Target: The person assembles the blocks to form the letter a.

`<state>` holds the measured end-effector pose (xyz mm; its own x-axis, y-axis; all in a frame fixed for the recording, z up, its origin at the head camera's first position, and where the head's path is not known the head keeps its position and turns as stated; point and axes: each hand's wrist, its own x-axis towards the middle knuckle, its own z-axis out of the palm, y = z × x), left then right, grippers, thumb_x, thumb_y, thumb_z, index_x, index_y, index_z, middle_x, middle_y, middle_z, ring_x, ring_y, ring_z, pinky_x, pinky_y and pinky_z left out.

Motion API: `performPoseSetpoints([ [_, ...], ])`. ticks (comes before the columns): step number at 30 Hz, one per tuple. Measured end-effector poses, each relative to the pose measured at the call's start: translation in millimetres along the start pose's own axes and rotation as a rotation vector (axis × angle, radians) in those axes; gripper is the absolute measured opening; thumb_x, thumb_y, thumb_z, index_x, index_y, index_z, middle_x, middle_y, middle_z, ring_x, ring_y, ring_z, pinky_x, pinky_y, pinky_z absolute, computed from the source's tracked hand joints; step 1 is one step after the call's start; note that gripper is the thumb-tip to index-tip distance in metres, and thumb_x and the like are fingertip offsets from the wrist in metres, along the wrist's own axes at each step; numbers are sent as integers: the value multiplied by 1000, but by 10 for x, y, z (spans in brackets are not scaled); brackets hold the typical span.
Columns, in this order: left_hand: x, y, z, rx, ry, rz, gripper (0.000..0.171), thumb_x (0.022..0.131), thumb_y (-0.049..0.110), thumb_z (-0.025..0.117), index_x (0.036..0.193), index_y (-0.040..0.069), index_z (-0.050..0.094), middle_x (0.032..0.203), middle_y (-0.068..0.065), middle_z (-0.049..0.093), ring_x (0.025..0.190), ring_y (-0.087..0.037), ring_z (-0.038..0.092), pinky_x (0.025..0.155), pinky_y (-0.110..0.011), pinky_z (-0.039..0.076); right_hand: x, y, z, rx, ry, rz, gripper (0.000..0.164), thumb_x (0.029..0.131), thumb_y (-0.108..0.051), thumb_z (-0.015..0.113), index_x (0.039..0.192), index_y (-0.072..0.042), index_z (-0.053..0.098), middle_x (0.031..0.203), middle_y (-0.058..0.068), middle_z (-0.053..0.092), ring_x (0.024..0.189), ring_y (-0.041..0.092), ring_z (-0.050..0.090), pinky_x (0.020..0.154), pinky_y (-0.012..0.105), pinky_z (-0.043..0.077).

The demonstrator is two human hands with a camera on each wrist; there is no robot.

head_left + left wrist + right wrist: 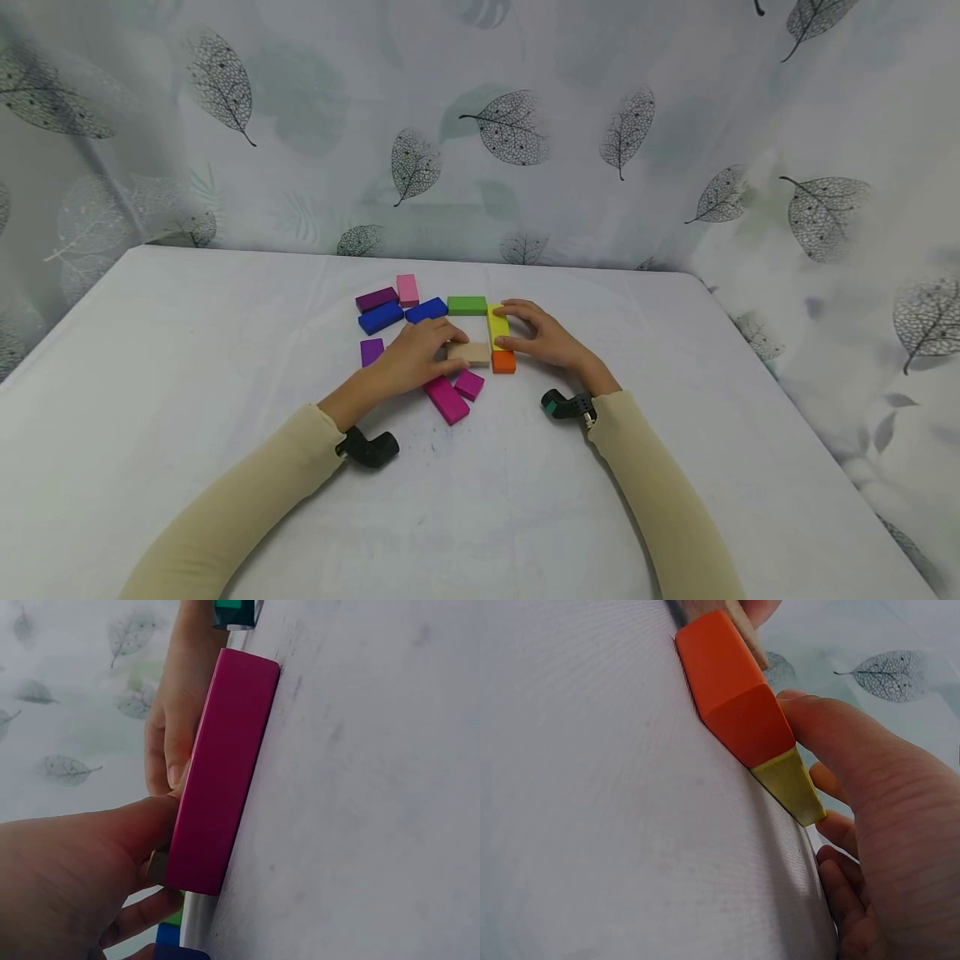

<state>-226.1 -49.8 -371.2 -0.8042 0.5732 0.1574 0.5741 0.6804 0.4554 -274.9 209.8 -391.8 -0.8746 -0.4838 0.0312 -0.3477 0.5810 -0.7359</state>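
Observation:
My left hand (pixel 416 354) pinches the left end of a beige wooden block (pixel 472 356) between thumb and fingers. Thumb and a finger of my right hand (pixel 551 337) grip a long yellow block (pixel 497 323), which lies at the beige block's right. Against the near end of the yellow one sits an orange block (pixel 503 362), also close up in the right wrist view. A green block (pixel 467 306) lies at the yellow block's far left. Near my left thumb are a long magenta block (pixel 448 402) and a shorter magenta block (pixel 469 385); the long one covers part of the left wrist view.
Beyond my left hand lie two blue blocks (pixel 381 318), a dark purple block (pixel 377 300) and a pink block (pixel 407 290). A violet block (pixel 371 350), partly hidden, is left of that hand. White cloth (pixel 480 517) covers the table; a leaf-patterned curtain (pixel 315 150) hangs behind.

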Motion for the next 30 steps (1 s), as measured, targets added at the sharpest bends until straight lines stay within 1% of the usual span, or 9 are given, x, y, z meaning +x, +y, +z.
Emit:
performPoseSetpoints([
  [6, -4, 11, 18, 16, -22, 1, 41, 90, 35, 70, 120, 8, 66, 112, -7, 64, 105, -21, 56, 93, -46, 44, -3, 6, -1, 6, 1, -6, 54, 91, -26, 70, 140, -18, 51, 154, 6, 34, 146, 25, 23, 117, 52, 17],
  [12, -15, 10, 27, -28, -22, 5, 37, 89, 30, 71, 118, 8, 66, 110, -5, 64, 101, -19, 56, 93, -46, 43, 4, 13, -6, 7, -2, -6, 53, 91, -26, 70, 140, -18, 52, 154, 5, 34, 146, 25, 23, 117, 53, 17],
  [19, -8, 10, 38, -74, -41, 14, 37, 89, 27, 71, 119, 7, 65, 112, -6, 63, 103, -20, 55, 96, -48, 42, 3, 10, -9, 0, -3, -1, 53, 91, -25, 70, 140, -17, 52, 154, 6, 34, 146, 25, 23, 117, 52, 17],
  [24, 0, 5, 43, -62, -56, 15, 37, 91, 27, 70, 121, 7, 64, 114, -6, 63, 106, -20, 55, 97, -49, 42, -3, 4, -3, 8, -5, -8, 53, 91, -25, 70, 140, -16, 52, 154, 6, 34, 146, 26, 23, 117, 53, 17],
  [30, 2, 24, 29, -44, -61, 13, 37, 91, 28, 69, 122, 8, 64, 115, -6, 63, 102, -19, 56, 93, -48, 42, -5, -3, -7, 10, -4, -5, 54, 91, -27, 70, 140, -17, 52, 154, 6, 34, 145, 26, 23, 117, 53, 18],
])
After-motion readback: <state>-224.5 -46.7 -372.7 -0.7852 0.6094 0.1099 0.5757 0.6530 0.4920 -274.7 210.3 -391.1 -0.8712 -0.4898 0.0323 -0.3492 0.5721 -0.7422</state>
